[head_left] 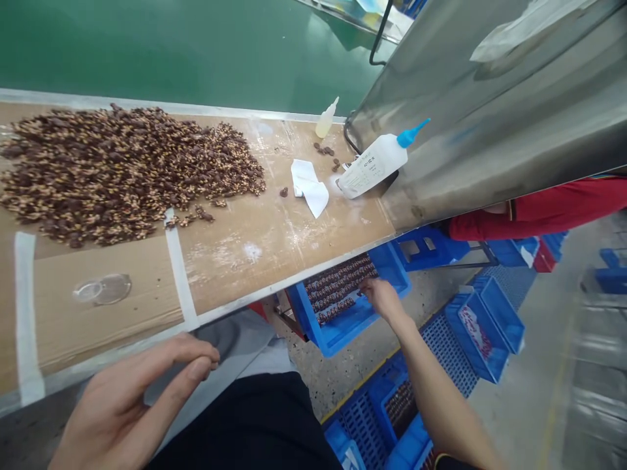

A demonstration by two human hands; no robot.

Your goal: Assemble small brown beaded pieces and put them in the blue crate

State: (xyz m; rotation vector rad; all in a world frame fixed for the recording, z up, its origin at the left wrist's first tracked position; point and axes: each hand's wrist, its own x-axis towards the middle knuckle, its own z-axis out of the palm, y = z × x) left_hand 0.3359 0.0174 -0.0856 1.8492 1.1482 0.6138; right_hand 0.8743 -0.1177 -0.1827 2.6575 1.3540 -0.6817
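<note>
**Brown parts lie in rows under the right hand**

We find the right hand down in a blue plastic crate below the edge of the worktop, its fingers gathered at one end of the packed rows. We cannot tell whether they pinch a piece or only touch it. The rows lie side by side, their long axis slanting across the crate, and they stretch away from the fingertips toward the left of our view. That makes the right hand by far the nearer of the two. The left hand hangs in front of the worktop, well apart from the crate, with its fingers curled and its thumb close to them; we see nothing held in it. On the worktop we see a large heap of brown and tan pieces, a crumpled white wipe, a squeeze bottle with a blue nozzle and a small translucent dropper bottle. A curved steel panel leans over that end. Beyond it shows a co-worker's red sleeve, and more blue crates sit on the floor.
</note>
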